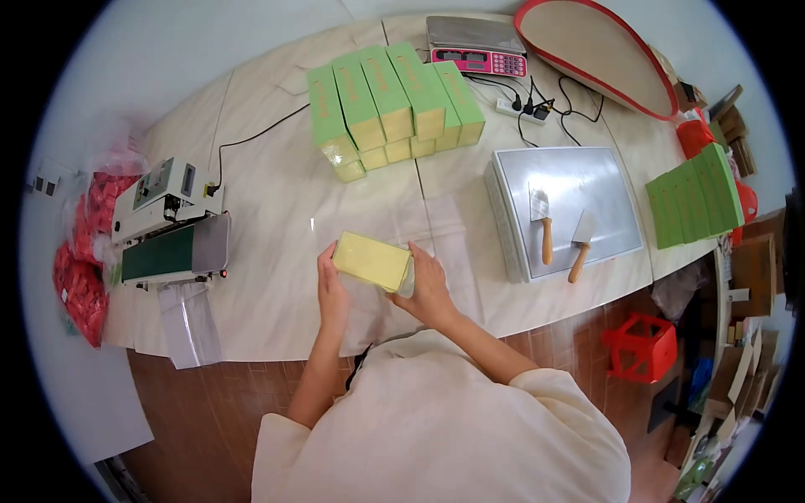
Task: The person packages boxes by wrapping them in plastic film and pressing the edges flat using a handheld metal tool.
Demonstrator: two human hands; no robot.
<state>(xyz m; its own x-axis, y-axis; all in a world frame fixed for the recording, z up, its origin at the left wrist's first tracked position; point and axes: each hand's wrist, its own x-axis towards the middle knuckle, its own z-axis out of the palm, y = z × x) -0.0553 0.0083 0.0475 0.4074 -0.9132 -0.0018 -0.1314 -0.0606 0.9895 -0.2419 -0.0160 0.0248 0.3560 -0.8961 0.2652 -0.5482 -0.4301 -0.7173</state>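
A yellow box is held between my two hands over the near middle of the table. My left hand grips its left end, fingers along the edge. At the opposite end my right hand closes round the corner, where something pale and see-through, perhaps plastic film, shows under the fingers. Beyond them stand stacked green boxes with yellow sides, in two layers. A clear plastic sheet or bag lies on the table around and under my hands.
A sealing machine stands at left, with clear bags hanging over the table edge. To the right, two scrapers rest on a metal-topped unit. A scale, power strip, large tray and more green boxes lie farther out.
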